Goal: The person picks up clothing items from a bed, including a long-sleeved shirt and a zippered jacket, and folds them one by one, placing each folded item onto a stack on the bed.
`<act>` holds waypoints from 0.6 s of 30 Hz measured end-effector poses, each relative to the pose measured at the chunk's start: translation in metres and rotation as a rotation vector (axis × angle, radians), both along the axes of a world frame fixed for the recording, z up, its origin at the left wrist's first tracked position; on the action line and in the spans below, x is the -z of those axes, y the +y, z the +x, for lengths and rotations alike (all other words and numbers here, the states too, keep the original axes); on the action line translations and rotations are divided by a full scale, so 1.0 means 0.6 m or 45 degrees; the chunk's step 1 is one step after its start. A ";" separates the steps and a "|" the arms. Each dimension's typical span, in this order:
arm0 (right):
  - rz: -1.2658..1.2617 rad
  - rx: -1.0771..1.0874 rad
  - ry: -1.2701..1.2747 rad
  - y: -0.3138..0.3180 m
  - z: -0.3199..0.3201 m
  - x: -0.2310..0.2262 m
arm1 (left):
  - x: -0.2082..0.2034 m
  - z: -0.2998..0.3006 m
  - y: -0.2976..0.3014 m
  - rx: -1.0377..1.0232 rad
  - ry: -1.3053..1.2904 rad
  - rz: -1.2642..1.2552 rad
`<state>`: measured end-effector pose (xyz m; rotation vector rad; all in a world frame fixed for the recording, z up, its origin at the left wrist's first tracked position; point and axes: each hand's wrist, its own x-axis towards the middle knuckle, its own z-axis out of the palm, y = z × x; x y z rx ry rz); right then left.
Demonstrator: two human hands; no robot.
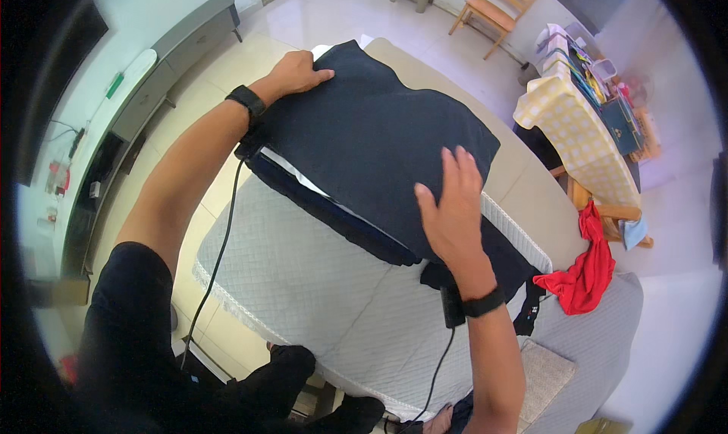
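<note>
A large piece of black cloth (379, 131) lies spread out, apparently a garment, with a thin white strip (292, 170) showing along its near edge. Below that strip runs a dark, thick folded edge (334, 218). At the far left edge of the cloth, my left hand (296, 72) is closed, its thumb on top and its other fingers mostly hidden. My right hand (456, 206) is open over the cloth's right part, fingers spread; whether the palm touches it I cannot tell. Another black garment (504, 260) lies crumpled beside my right wrist.
A grey quilted cover (303, 260) lies beneath the cloth. Cables run from devices at both wrists. A red cloth (588, 271) and a beige mat (546, 381) lie to the right. Beyond stand a cluttered table with a yellow checked cloth (565, 108), a wooden chair (497, 13) and a grey cabinet (144, 104).
</note>
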<state>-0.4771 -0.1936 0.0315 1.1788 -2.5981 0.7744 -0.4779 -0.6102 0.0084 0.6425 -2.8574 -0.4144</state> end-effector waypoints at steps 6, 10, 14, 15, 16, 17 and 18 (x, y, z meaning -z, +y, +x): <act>0.214 -0.058 0.078 -0.065 -0.046 0.054 | 0.026 -0.069 0.013 -0.051 0.020 0.057; 0.346 0.052 0.098 -0.050 -0.046 0.094 | 0.054 -0.063 0.009 -0.097 0.547 0.097; 0.380 0.202 0.106 -0.061 -0.047 0.104 | 0.108 -0.031 -0.012 -0.244 0.471 0.076; 0.390 0.204 0.098 -0.062 -0.048 0.113 | 0.114 -0.033 -0.008 -0.242 0.461 0.086; 0.398 0.215 0.089 -0.065 -0.047 0.123 | 0.118 -0.035 -0.005 -0.270 0.436 0.064; 0.407 0.225 0.079 -0.066 -0.046 0.129 | 0.124 -0.036 -0.003 -0.297 0.409 0.043; 0.417 0.225 0.068 -0.066 -0.049 0.133 | 0.129 -0.037 -0.002 -0.296 0.397 0.050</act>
